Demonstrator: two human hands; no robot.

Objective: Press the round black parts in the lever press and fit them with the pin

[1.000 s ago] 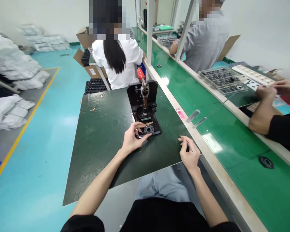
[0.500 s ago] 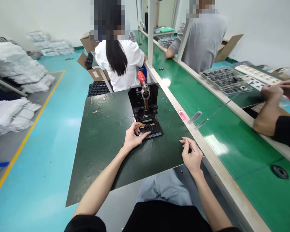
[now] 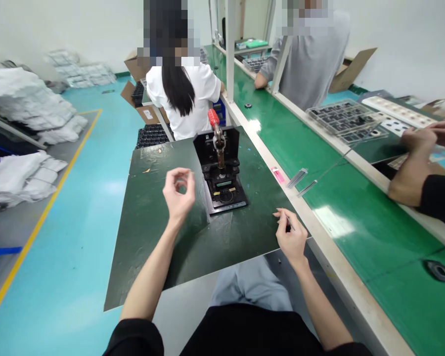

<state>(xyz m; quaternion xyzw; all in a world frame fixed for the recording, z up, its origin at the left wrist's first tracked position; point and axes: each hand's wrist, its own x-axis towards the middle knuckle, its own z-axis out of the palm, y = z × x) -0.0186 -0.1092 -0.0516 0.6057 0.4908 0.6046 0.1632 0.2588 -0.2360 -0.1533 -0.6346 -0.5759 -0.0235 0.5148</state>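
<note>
My left hand [image 3: 178, 190] hangs above the dark green mat [image 3: 159, 198], thumb and fingertips curled into a ring, with nothing visible in it. It is left of a small black bench press [image 3: 220, 168] with a red handle [image 3: 214, 117]. A round dark part [image 3: 226, 196] sits in the press's base plate [image 3: 226, 202], beside small brass strips. My right hand [image 3: 291, 235] rests near the mat's front right corner, pinching a thin dark rod [image 3: 288, 226], which is mostly hidden by the fingers.
A green bench [image 3: 371, 232] with a pale rail runs along the right, carrying metal strips [image 3: 297, 178]. A co-worker's hands [image 3: 422, 141] work across it beside a tray of black parts [image 3: 344, 117]. Another co-worker [image 3: 181, 94] stands beyond the press. White bundles [image 3: 18, 99] lie left.
My left hand has lifted off the press base and moved left, away from the round part. The round part stays in the base plate. My right hand has barely moved.
</note>
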